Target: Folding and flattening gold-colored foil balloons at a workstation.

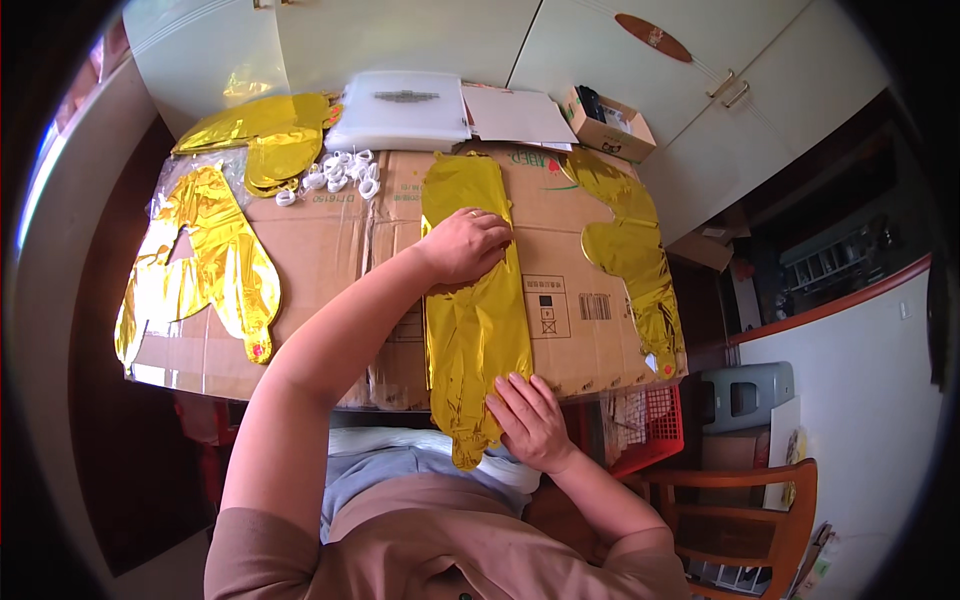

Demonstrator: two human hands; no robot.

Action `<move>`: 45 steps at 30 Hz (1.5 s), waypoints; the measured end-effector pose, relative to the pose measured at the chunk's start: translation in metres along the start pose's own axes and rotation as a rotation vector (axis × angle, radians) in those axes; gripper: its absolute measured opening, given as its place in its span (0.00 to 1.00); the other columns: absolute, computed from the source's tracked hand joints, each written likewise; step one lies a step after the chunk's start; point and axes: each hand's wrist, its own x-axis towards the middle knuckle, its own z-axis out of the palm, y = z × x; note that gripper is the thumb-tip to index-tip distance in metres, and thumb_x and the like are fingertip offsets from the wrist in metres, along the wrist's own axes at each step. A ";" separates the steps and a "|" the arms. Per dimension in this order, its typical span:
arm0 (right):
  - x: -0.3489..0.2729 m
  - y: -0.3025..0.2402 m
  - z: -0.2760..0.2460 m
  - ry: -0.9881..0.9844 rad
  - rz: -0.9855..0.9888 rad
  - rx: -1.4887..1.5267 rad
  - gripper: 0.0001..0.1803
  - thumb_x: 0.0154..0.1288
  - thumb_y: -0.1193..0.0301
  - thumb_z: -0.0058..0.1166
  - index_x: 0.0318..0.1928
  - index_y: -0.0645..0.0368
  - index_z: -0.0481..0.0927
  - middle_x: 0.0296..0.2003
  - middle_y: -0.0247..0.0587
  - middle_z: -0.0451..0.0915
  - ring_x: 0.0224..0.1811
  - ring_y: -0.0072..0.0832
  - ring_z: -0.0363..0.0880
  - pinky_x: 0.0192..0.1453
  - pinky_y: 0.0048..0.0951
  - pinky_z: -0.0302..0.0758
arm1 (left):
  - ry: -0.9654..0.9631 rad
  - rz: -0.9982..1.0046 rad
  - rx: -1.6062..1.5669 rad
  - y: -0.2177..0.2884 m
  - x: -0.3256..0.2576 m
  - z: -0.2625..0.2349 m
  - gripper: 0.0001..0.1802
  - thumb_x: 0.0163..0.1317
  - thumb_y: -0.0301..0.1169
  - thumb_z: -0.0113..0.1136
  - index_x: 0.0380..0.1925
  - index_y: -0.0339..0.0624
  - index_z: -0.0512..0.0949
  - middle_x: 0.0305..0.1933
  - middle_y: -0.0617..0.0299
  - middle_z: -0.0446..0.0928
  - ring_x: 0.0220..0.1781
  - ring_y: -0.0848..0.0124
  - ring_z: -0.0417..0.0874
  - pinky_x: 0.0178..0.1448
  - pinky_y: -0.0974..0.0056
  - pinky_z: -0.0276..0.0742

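Middle gold foil [480, 335]: laid lengthwise on the cardboard worktop [325, 235], tail past the near edge; apparently part-flattened (creases remain).
Left hand [468, 246]: over its middle; cannot tell whether the grip pinches.
Right hand [532, 424]: grip released, fingers on its lower edge.
Left foil [237, 270], right foil [628, 235]: 2 pieces, untouched.

The long gold foil sheet [480, 345] in the middle looks like metallised film, glossy and softly creased; the gold two-legged foil shape [240, 270] at nine o'clock is crinkled and catches the light like a mirror. Beneath both, the flat brown cardboard [320, 250] is matt. Towards eleven, the stack of translucent plastic sleeves [400, 125] has a smooth sheen. The pale cabinet doors [400, 40] at twelve are smooth, faintly glossy.
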 end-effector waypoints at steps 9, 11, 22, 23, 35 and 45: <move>0.019 0.018 -0.040 0.021 -0.013 0.198 0.24 0.61 0.64 0.61 0.57 0.58 0.82 0.61 0.46 0.79 0.65 0.42 0.76 0.73 0.50 0.65 | 0.003 0.012 0.008 -0.004 0.000 0.004 0.16 0.66 0.37 0.58 0.49 0.42 0.83 0.53 0.56 0.82 0.58 0.57 0.81 0.66 0.54 0.72; 0.037 0.039 -0.049 0.027 0.045 0.214 0.24 0.67 0.61 0.58 0.59 0.60 0.80 0.61 0.47 0.79 0.66 0.42 0.75 0.74 0.51 0.62 | 0.003 0.016 0.011 -0.003 0.000 0.005 0.17 0.66 0.37 0.58 0.50 0.42 0.83 0.53 0.56 0.82 0.58 0.57 0.81 0.66 0.54 0.72; 0.101 0.109 0.005 -0.233 0.153 -0.037 0.32 0.74 0.55 0.50 0.71 0.62 0.67 0.72 0.50 0.66 0.76 0.47 0.61 0.81 0.55 0.47 | -0.019 0.002 -0.004 -0.001 0.001 0.000 0.17 0.65 0.35 0.60 0.51 0.40 0.83 0.56 0.55 0.81 0.60 0.56 0.80 0.67 0.53 0.73; 0.097 0.106 0.004 -0.245 0.144 -0.042 0.32 0.74 0.55 0.50 0.70 0.62 0.67 0.72 0.50 0.66 0.76 0.48 0.61 0.81 0.56 0.47 | -0.021 0.002 -0.003 -0.001 0.001 0.000 0.17 0.65 0.35 0.60 0.51 0.40 0.83 0.56 0.55 0.81 0.60 0.56 0.80 0.67 0.53 0.73; -0.034 0.016 -0.040 -0.225 0.069 -0.035 0.38 0.68 0.50 0.58 0.71 0.60 0.69 0.72 0.50 0.67 0.76 0.45 0.63 0.79 0.56 0.53 | -0.024 -0.027 -0.011 0.002 -0.001 -0.001 0.17 0.66 0.35 0.60 0.51 0.40 0.83 0.56 0.54 0.81 0.60 0.56 0.80 0.68 0.53 0.72; 0.022 0.017 -0.019 -0.085 -0.152 -0.052 0.25 0.67 0.67 0.55 0.64 0.57 0.76 0.67 0.48 0.73 0.70 0.44 0.70 0.76 0.51 0.63 | -0.003 -0.013 -0.025 0.000 0.001 -0.001 0.15 0.65 0.35 0.60 0.49 0.40 0.83 0.54 0.55 0.81 0.58 0.55 0.81 0.66 0.53 0.73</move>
